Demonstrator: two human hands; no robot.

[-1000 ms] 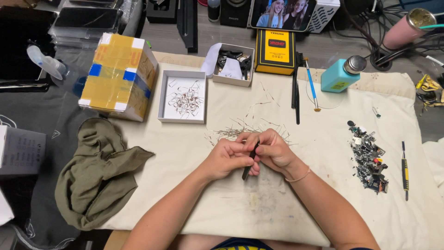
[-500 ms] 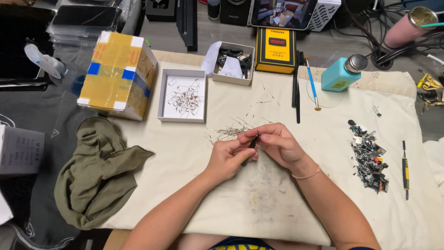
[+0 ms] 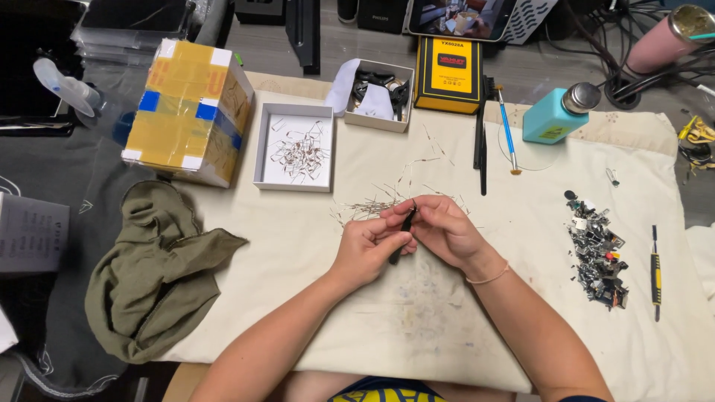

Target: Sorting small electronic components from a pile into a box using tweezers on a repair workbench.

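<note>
Hands: the left hand and right hand are pressed together at the middle of the cream cloth; a thin black tool is pinched between the fingers of both, its tip raised at the thumbs.
Tool position: held just above the cloth, right beside a loose scatter of thin wire pins.
Open room: bare cloth is left in front of the hands toward the near edge, and to their right as far as the pile of small metal parts.
Left edge: the cloth's left edge is overlapped by a crumpled olive rag; a taped cardboard box stands at the far-left corner.
Far edge: a white tray of pins, a small box of dark parts, a yellow case and a teal bottle are lined up there.
Right edge: a yellow-handled screwdriver lies near it, apart from the parts pile.
Hard to make out: whatever is gripped at the tool's tip is too small to tell; the tool's lower end is partly covered by the left fingers.
Cut off: both forearms are cropped by the bottom edge.
</note>
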